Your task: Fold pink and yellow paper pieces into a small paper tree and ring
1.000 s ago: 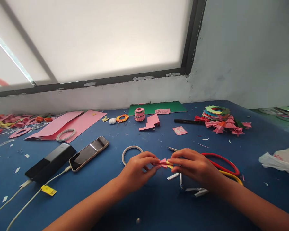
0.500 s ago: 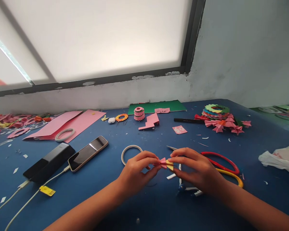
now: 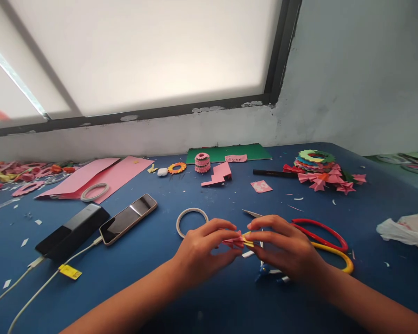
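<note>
A small pink folded paper piece (image 3: 234,240) is pinched between the thumb and fingers of my left hand (image 3: 204,250). Joined to or touching it on the right is a yellow paper piece (image 3: 248,239), held by the fingertips of my right hand (image 3: 288,246). Both hands are closed around these pieces, just above the blue table. Partly under my right hand lie scissors with a red and a yellow handle (image 3: 348,264); their blade tip points left. A roll of tape (image 3: 179,226) lies behind my left hand.
To the left are a phone (image 3: 128,219), a black power bank (image 3: 71,232) with cables, and pink sheets (image 3: 125,174). Farther back stand stacked pink rings (image 3: 202,163) by a green sheet (image 3: 209,154). Paper flowers (image 3: 334,178) and a plastic bag (image 3: 407,229) are right.
My left fingers have shifted slightly right along the pink piece, and its folded points now show more spread. The view has moved a little.
</note>
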### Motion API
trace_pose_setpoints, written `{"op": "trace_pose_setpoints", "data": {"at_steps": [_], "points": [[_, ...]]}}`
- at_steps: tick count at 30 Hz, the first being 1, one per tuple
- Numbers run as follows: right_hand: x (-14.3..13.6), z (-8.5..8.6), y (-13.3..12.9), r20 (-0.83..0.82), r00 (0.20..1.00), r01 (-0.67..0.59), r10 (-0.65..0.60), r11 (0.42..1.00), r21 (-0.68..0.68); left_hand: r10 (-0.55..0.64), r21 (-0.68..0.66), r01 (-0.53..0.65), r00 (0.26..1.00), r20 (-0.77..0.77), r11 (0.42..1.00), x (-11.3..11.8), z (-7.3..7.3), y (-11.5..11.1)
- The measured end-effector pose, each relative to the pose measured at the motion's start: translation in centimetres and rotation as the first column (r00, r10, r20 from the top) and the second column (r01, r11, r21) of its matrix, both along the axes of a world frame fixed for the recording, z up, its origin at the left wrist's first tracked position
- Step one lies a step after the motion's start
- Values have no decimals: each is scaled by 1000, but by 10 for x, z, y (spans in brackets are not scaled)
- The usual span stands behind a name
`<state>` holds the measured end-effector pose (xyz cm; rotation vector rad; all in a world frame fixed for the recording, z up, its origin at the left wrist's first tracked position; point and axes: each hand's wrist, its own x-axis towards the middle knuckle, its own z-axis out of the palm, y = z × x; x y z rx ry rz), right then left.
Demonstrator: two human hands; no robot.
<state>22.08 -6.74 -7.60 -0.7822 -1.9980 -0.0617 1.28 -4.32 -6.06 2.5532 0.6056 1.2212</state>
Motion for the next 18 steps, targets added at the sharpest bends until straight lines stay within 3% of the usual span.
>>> {"op": "trace_pose_setpoints", "data": {"at_steps": [5,9,12,15,18], "points": [[-2,-6,-4,0,999,-46,46,998,-33,-13,56,13,1000,2,998,0,-5,0],[0,-5,-6,-43,991,-133,127,970,-204,22,154,-16,999,-37,988,-3,-6,2],[1,-1,-4,-109,972,-233,208,899,-369,21,157,-21,1000,-1,987,-4,-6,3],[1,0,-2,-208,956,-286,208,821,-494,-1,-73,10,993,121,997,-2,-4,0],[-3,-2,-1,-313,935,-313,165,799,-514,32,-420,84,964,262,903,1,-2,-6]]}}
